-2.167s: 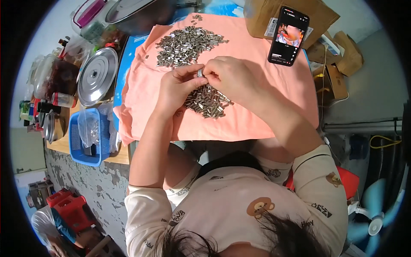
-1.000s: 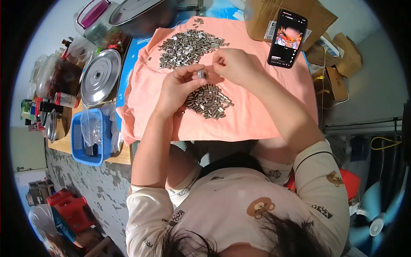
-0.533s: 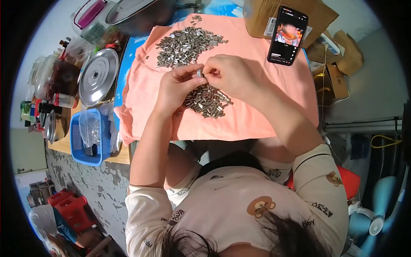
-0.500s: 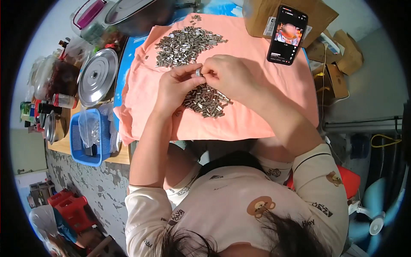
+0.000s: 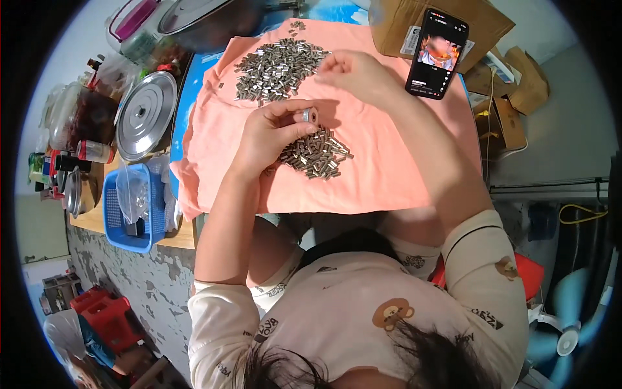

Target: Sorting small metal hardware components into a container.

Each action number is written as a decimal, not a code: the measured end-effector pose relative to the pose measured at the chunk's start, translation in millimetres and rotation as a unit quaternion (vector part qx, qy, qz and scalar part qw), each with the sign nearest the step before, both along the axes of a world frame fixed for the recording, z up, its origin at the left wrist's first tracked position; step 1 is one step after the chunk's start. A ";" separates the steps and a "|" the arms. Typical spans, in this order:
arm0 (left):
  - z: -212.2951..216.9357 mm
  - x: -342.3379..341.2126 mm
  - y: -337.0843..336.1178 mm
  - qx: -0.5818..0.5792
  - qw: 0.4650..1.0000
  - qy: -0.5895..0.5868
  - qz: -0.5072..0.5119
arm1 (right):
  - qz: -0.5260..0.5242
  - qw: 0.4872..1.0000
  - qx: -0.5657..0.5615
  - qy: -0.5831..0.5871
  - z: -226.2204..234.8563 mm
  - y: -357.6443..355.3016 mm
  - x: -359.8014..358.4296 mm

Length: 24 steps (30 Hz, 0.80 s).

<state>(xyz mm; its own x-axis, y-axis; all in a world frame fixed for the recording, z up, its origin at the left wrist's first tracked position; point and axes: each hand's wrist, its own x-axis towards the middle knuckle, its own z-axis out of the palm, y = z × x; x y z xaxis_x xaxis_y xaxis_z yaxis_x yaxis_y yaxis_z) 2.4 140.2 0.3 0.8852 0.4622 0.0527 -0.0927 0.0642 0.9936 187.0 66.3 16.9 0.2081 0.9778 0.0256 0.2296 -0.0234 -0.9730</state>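
Observation:
My left hand (image 5: 267,136) grips a short silvery metal ring-like cylinder (image 5: 310,116) between thumb and fingers, its round end with a dark centre turned to the right. Beneath it lies the nearer pile of small metal pins (image 5: 315,154), partly covered by that hand. Farther off, a larger pile of similar pins (image 5: 275,68) spreads over the pink cloth (image 5: 389,165). At that pile's right edge my right hand (image 5: 355,74) hovers with bent fingers drawn together. Whatever its fingertips hold, if anything, is too small to make out.
A phone (image 5: 438,53) leans against a cardboard box (image 5: 395,29) at the far right. Left of the cloth are a round metal lid (image 5: 148,115) and a blue plastic basket (image 5: 157,223) with a clear bag. A few pins (image 5: 297,26) lie apart at the far edge.
My right hand has left the metal cylinder and moved up and right to the far pile's edge. My left hand stays put, and the cylinder's end now shows.

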 end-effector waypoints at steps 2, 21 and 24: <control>2.1 0.4 -2.0 -0.010 1.000 0.000 0.006 | -0.137 0.964 0.040 -0.225 -10.8 17.2 3.0; -2.0 -1.1 7.4 -0.064 0.996 -0.038 0.040 | 0.034 0.992 0.076 0.097 -7.4 -19.0 -32.4; -3.7 -0.5 7.5 -0.066 0.996 -0.034 0.044 | -0.004 0.997 0.069 -0.037 -4.2 -18.4 -36.0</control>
<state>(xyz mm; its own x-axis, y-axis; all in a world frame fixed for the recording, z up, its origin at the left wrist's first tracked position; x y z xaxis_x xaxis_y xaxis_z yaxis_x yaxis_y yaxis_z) 1.9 147.7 -3.4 0.8378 0.5441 0.0448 -0.1706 0.1829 0.9682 150.9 48.0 12.7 0.2090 0.9619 0.1760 0.3007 0.1080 -0.9476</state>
